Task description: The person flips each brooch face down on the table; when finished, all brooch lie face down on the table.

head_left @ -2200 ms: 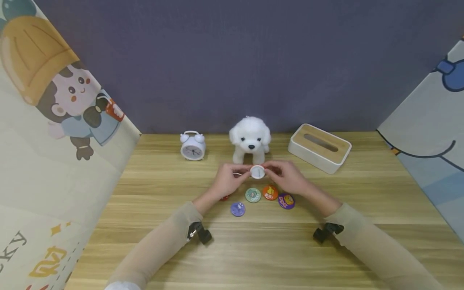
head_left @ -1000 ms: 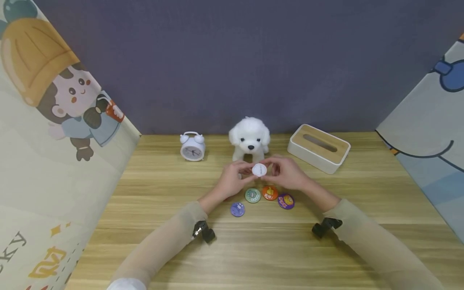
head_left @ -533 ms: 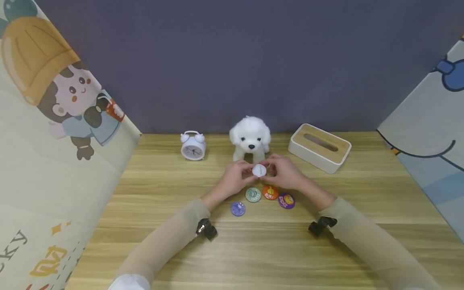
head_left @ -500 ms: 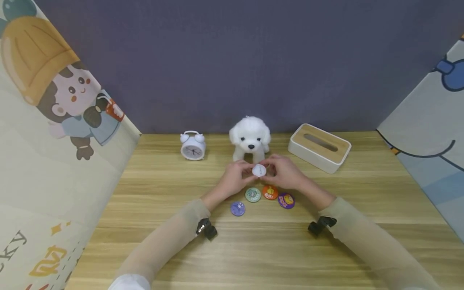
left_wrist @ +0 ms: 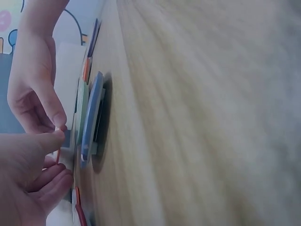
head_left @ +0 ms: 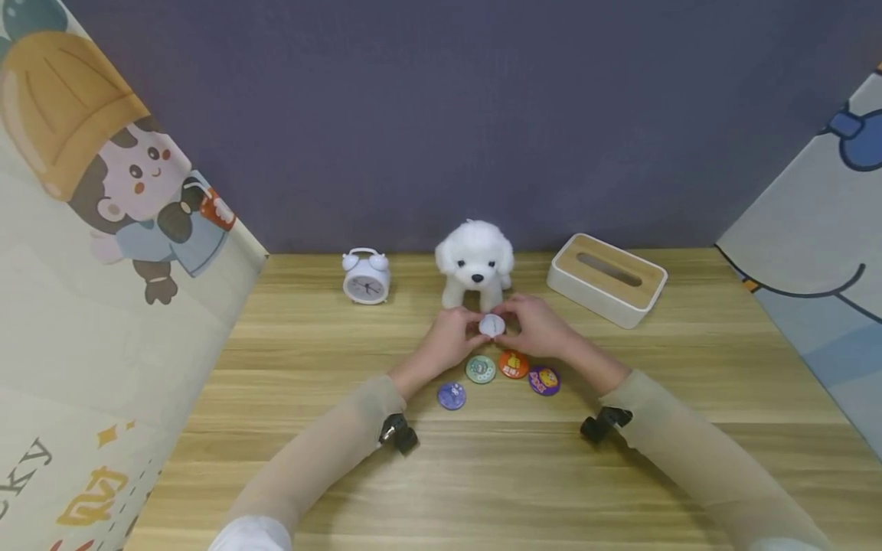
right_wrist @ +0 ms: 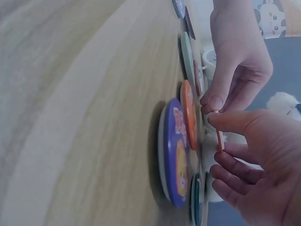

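Both hands hold one small round button badge between them, its white back with the pin turned up. My left hand pinches its left edge with thumb and fingertips, and my right hand pinches the right edge the same way. From the right wrist view, the held badge shows edge-on with an orange-red rim. On the table just below the hands lie a green badge, an orange badge, a purple badge and a lavender badge, faces up.
A white plush dog stands right behind the hands. To the left is a white alarm clock, and a tissue box with a wooden lid sits at the back right. A dark green badge and a red badge appear in the wrist views.
Since the earliest frame my left hand has shifted right, covering a red badge that showed beside it. Both forearms have drawn slightly inward. The badge stays pinched in both hands, white back up.
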`<act>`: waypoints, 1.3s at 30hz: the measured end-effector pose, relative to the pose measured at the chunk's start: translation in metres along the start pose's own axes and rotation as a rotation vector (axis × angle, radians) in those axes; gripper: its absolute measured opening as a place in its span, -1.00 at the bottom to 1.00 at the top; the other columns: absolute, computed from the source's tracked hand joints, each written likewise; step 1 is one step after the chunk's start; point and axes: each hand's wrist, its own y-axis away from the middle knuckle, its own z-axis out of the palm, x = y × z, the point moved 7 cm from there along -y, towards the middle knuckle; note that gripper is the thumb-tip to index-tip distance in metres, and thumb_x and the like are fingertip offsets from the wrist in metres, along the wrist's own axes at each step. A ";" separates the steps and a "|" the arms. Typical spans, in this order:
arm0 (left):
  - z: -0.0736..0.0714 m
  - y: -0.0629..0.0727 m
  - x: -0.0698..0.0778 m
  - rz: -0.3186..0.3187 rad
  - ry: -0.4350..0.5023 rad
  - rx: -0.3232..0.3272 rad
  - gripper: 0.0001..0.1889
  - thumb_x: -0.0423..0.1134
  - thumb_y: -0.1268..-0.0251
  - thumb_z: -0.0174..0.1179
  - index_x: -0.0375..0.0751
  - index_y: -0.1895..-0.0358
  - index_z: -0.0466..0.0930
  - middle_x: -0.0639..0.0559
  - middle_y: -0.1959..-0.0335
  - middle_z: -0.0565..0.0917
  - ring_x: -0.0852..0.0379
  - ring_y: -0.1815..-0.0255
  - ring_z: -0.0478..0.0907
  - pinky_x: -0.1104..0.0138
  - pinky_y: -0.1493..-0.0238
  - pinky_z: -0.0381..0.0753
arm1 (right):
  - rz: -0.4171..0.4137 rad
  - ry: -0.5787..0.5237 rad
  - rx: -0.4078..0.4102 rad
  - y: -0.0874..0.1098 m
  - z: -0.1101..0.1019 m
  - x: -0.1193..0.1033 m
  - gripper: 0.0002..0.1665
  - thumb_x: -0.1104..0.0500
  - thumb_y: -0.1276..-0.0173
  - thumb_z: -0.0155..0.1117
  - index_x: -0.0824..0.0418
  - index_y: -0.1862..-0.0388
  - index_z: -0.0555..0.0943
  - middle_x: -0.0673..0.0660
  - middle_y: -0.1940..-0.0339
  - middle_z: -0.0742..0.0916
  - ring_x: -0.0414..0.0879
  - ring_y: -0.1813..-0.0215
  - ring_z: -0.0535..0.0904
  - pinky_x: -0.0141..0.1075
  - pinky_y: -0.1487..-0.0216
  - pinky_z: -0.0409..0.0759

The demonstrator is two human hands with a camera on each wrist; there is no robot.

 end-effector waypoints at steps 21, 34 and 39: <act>0.003 0.001 0.009 0.032 -0.116 -0.042 -0.75 -0.22 -0.29 0.52 -0.31 0.08 0.82 -0.17 0.16 0.85 -0.03 0.09 0.81 0.19 -0.07 0.81 | -0.034 0.005 -0.018 0.003 0.007 -0.003 -0.60 0.18 -0.16 0.64 0.24 0.03 0.76 0.13 0.11 0.84 0.08 0.00 0.74 0.07 -0.20 0.71; 0.003 -0.004 0.013 0.056 -0.084 -0.056 -0.68 -0.16 -0.28 0.53 -0.27 0.01 0.80 -0.14 0.10 0.85 -0.02 0.05 0.79 0.20 -0.09 0.79 | -0.048 -0.030 0.020 0.011 -0.008 0.013 -0.50 0.18 -0.21 0.60 0.34 -0.11 0.76 0.24 0.03 0.84 0.15 -0.02 0.75 0.10 -0.17 0.73; 0.007 -0.015 0.028 0.079 -0.054 -0.063 -0.63 -0.16 -0.34 0.47 -0.33 -0.09 0.77 -0.20 0.00 0.85 -0.10 -0.07 0.79 0.15 -0.23 0.77 | 0.008 0.039 0.061 0.024 -0.026 0.029 -0.51 0.17 -0.23 0.59 0.35 -0.11 0.75 0.27 0.01 0.83 0.17 -0.01 0.78 0.10 -0.11 0.77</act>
